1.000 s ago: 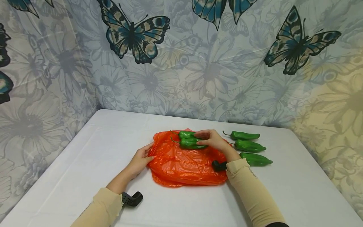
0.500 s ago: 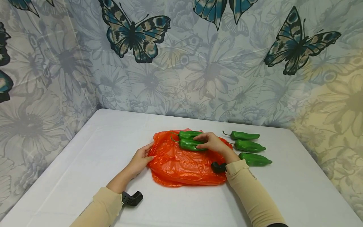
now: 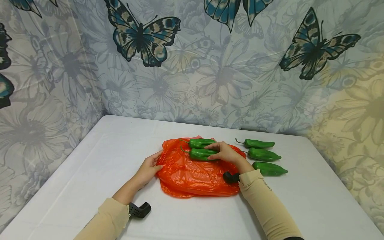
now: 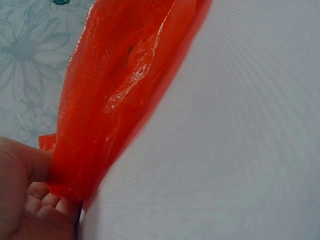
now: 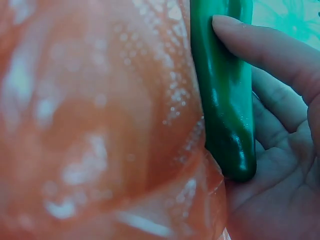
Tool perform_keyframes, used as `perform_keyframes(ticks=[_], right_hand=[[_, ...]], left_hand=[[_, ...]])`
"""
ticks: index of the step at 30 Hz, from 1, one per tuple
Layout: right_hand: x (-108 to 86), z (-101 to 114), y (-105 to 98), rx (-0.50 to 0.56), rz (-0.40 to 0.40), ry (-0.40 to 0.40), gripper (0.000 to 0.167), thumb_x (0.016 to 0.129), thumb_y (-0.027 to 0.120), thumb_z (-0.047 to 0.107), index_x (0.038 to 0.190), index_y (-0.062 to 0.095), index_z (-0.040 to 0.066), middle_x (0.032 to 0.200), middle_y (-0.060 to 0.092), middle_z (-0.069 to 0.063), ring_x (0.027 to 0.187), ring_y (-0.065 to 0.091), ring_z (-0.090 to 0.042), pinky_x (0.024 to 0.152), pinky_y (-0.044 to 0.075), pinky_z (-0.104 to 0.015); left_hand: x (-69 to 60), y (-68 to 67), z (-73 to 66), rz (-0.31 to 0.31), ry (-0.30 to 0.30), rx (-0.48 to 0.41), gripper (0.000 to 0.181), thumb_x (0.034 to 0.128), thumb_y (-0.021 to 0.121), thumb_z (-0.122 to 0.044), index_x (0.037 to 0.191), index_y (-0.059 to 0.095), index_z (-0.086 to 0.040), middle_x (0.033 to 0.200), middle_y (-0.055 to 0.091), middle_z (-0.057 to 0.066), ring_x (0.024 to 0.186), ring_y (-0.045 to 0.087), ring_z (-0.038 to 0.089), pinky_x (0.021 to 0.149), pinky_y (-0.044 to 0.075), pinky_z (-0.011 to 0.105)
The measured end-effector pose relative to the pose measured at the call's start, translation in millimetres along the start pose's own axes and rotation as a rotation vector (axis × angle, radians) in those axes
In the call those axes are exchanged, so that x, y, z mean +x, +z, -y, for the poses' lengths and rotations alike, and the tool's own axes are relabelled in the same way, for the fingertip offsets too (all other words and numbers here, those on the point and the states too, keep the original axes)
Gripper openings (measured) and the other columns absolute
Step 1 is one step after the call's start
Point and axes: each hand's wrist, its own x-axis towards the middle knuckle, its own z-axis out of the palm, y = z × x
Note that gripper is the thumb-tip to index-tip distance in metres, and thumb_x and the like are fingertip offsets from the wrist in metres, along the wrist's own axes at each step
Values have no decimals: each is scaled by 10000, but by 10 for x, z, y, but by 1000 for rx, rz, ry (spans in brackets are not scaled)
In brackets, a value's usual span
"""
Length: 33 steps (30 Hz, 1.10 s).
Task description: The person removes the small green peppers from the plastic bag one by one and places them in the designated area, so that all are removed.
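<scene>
A red-orange plastic bag lies flat and crumpled at mid-table. At its left edge my left hand pinches the plastic; the left wrist view shows the thumb over the bag and the fingers curled beneath. Two green peppers lie on the bag's far part, stems to the left. My right hand grips the nearer pepper by its tip end, thumb on one side. The farther pepper lies alongside, close to my fingers. In the right wrist view the held pepper rests between thumb and fingers.
Right of the bag lie three more green peppers: a far one, a middle one and a near one, partly behind my right forearm. The white table meets a butterfly-patterned cloth at the back.
My right hand has moved slightly toward me, its fingers now around the nearer pepper, which has shifted a little the same way. The left hand stays put on the bag.
</scene>
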Motion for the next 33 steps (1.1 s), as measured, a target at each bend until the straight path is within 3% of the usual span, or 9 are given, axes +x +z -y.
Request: perform_keyframes(ticks=[18, 26, 30, 33], right_hand=[[-47, -13, -5, 65, -21, 29, 479, 786, 724, 113, 1245, 600, 53, 1274, 581, -174, 1069, 590, -214, 857, 511, -299], [-54, 37, -11, 76, -39, 29, 491, 779, 734, 122, 1245, 597, 44, 1275, 577, -187, 1090, 600, -271, 851, 526, -329], [-65, 59, -22, 99, -42, 28, 497, 780, 731, 114, 1250, 590, 36, 1280, 571, -194, 1079, 609, -277, 837, 532, -323], [-73, 63, -27, 106, -43, 26, 500, 781, 729, 109, 1253, 585, 29, 1286, 565, -199, 1084, 608, -283, 839, 534, -323]], left_hand=[[-16, 11, -16, -2, -2, 6, 626, 881, 454, 96, 1463, 258, -23, 1484, 307, 216, 1219, 494, 332, 792, 524, 191], [-7, 8, 13, 10, 45, 1, 619, 871, 449, 106, 1452, 257, 14, 1468, 311, 244, 1251, 446, 335, 777, 493, 153], [-27, 7, 22, 7, 123, -4, 616, 857, 472, 92, 1440, 281, 30, 1438, 327, 287, 1199, 508, 271, 766, 508, 166], [-35, 9, 25, -1, 145, -1, 611, 853, 478, 86, 1434, 296, 30, 1425, 341, 295, 1185, 522, 251, 762, 510, 165]])
